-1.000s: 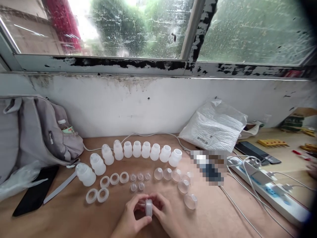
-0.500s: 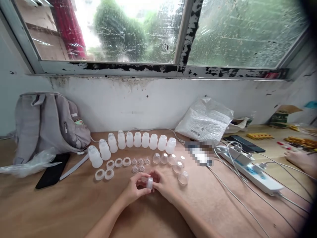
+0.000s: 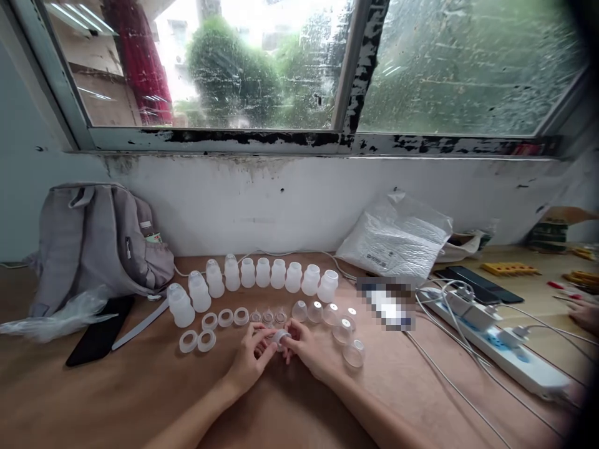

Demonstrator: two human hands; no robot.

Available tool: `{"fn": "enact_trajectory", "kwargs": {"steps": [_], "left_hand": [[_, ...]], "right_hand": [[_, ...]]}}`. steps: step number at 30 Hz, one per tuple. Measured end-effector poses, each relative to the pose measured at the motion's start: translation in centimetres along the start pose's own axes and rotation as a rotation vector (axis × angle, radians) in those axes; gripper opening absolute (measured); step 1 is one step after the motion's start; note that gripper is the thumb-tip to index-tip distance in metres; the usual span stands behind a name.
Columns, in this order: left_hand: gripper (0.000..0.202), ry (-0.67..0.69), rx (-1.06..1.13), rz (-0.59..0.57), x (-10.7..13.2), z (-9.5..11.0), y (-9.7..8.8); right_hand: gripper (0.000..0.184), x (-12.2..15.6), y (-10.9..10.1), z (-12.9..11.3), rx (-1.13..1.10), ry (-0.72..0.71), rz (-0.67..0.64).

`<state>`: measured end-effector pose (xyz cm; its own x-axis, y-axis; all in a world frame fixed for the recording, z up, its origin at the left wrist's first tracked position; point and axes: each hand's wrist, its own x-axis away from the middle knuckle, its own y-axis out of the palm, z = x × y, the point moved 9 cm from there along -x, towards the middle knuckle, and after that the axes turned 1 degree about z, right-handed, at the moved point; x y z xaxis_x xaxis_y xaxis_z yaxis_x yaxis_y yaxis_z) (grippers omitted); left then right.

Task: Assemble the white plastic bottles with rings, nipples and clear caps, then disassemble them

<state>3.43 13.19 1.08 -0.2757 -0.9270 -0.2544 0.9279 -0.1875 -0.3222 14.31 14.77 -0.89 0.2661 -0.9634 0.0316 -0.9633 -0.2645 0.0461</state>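
Beneath a rain-streaked window (image 3: 224, 62), left hand (image 3: 250, 363) and right hand (image 3: 309, 350) together pinched tight on a small ribbed cap (image 3: 279, 337) mid-way along the wooden table (image 3: 116, 399), seemingly seating a part needing square alignment, with bottles (image 3: 262, 272) ranged at twelve o'clock and loose rings (image 3: 206, 340) at ten.

Wooden counter (image 3: 116, 399); stained white wall (image 3: 290, 199); window (image 3: 262, 62) with peeling frame, wet panes; daylight, greenery outside.

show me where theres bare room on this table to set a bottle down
Bare table lies left of the left hand, in front of the black phone, and between the right hand and the white cables. Crowded: the bottles, rings and clear caps behind the hands holding a collar.
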Motion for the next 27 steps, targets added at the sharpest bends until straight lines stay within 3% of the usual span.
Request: {"fn": "enact_trajectory", "kwargs": {"steps": [16, 27], "left_hand": [[0.019, 0.029, 0.033, -0.182, 0.6, 0.8, 1.8], [0.017, 0.064, -0.049, -0.200, 1.1, 0.4, 2.0]], "right_hand": [[0.011, 0.3, 0.1, -0.2, 0.124, -0.048, 0.040], [0.014, 0.6, -0.1, -0.3, 0.226, -0.110, 0.081]]}}
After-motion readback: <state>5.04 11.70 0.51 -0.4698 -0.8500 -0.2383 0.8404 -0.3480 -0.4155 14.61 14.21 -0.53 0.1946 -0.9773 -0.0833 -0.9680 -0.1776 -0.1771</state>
